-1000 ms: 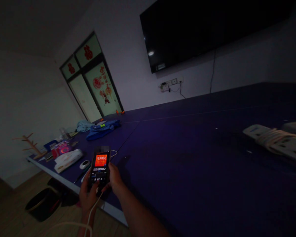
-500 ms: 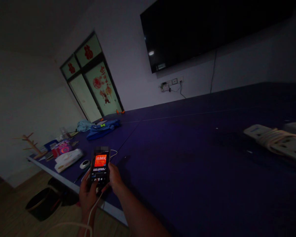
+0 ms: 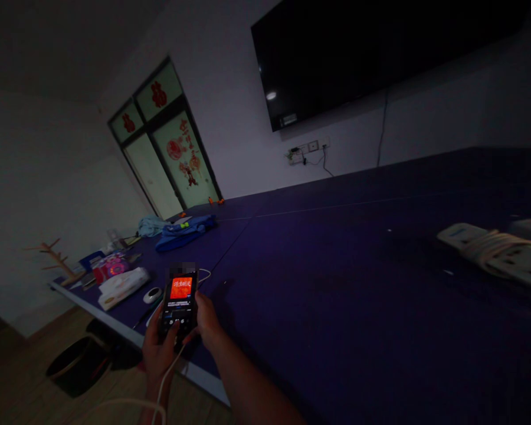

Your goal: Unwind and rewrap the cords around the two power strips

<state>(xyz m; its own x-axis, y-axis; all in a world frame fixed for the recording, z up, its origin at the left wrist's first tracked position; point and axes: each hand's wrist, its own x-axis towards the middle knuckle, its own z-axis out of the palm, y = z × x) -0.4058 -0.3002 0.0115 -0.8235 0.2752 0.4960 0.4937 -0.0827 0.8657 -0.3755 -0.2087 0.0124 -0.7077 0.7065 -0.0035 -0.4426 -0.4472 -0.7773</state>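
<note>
Between my two hands a black smartphone (image 3: 179, 298) is held upright above the table's edge, its screen lit with an orange-red picture and white text. My left hand (image 3: 158, 348) is closed round the phone's lower left side, its thumb over the bottom of the screen. Along the right edge my right hand (image 3: 207, 321) grips the phone with the thumb against its side. A white cable (image 3: 167, 375) runs down from the phone's lower end past my left wrist. Beside the phone lies a white oval device (image 3: 152, 295) on the table.
The purple-blue table (image 3: 327, 283) stretches to the wall. On its left stand a white tissue pack (image 3: 123, 287), blue cloth (image 3: 183, 232) and a wooden rack (image 3: 59, 260). Cord-wrapped power strips (image 3: 495, 248) lie at right. A black bin (image 3: 77, 366) stands below; a television (image 3: 358, 53) hangs above.
My left thumb has shifted slightly over the lower part of the phone's screen. The phone has moved hardly at all, and both hands stay on it.
</note>
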